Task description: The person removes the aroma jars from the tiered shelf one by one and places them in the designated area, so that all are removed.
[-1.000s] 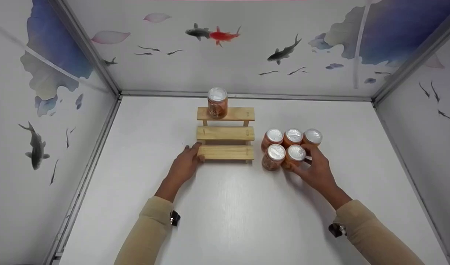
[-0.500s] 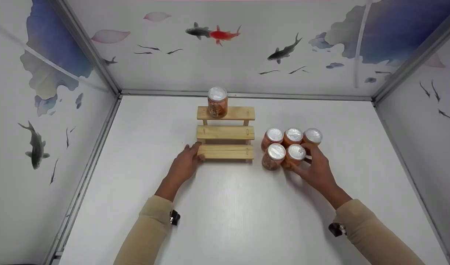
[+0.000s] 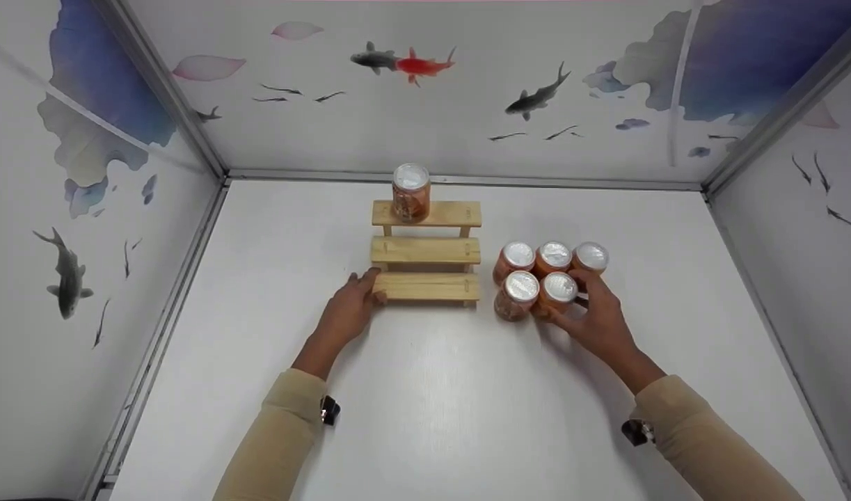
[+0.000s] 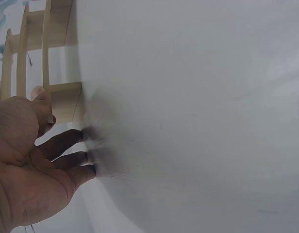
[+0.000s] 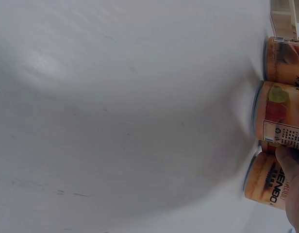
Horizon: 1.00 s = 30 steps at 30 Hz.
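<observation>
In the head view, a three-step wooden stand [image 3: 425, 250] is on the white table. My left hand [image 3: 348, 306] grips the left end of its lowest step, thumb at the front edge. The left wrist view has the thumb [image 4: 41, 109] against the wood and the other fingers reaching down by the tabletop. To the right of the stand, several silver-lidded jars stand in two rows. My right hand [image 3: 595, 316] holds the front right orange jar [image 3: 559, 289], thumb in front and fingers behind. Printed labels show on the jars [image 5: 280, 109] in the right wrist view.
Another jar [image 3: 411, 195] stands on the top step, left of its middle. Beside the held one is a second front jar [image 3: 517, 296]; the back row [image 3: 554, 256] sits close behind. White panels with painted fish [image 3: 425, 66] enclose the table [image 3: 425, 410] at the back and sides.
</observation>
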{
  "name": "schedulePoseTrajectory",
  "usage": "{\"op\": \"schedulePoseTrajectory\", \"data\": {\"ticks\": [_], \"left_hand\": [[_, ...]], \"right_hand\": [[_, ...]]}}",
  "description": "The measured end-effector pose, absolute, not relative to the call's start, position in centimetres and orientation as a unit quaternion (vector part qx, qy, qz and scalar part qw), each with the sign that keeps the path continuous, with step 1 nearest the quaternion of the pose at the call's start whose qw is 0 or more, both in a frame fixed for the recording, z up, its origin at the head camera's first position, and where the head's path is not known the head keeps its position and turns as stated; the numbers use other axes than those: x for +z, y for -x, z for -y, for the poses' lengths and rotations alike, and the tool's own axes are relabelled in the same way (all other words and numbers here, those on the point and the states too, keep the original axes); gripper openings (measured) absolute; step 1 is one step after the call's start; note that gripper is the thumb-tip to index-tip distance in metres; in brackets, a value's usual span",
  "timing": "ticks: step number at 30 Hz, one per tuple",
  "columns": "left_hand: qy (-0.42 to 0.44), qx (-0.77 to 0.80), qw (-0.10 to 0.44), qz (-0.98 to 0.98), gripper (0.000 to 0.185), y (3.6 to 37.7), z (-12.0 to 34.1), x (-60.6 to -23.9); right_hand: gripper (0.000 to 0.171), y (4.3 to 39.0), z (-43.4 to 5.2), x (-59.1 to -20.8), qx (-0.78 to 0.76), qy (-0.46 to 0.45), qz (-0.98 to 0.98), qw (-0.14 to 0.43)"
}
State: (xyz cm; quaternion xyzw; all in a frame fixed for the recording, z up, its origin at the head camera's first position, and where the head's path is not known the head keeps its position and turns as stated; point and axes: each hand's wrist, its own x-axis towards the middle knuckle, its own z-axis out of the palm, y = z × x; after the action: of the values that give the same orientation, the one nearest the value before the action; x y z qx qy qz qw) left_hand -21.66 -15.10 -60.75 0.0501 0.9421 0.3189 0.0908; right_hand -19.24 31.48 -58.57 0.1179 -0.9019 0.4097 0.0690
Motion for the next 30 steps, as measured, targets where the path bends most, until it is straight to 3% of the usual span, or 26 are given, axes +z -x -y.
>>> {"op": "schedulePoseTrajectory", "data": {"ticks": [15,30], "left_hand": [[-0.069,0.305,0.065,-0.948,0.068,23.3,15.8,-64.5],[-0.048,0.307,0.096,-0.946,0.066,21.3,14.7,-59.7]], "right_hand": [[0.083,19.3,-31.8,-57.2,0.366,-0.166,0.908,0.119],[0.075,20.1,-31.4,-54.8,0.341,-0.189,0.905,0.171]]}}
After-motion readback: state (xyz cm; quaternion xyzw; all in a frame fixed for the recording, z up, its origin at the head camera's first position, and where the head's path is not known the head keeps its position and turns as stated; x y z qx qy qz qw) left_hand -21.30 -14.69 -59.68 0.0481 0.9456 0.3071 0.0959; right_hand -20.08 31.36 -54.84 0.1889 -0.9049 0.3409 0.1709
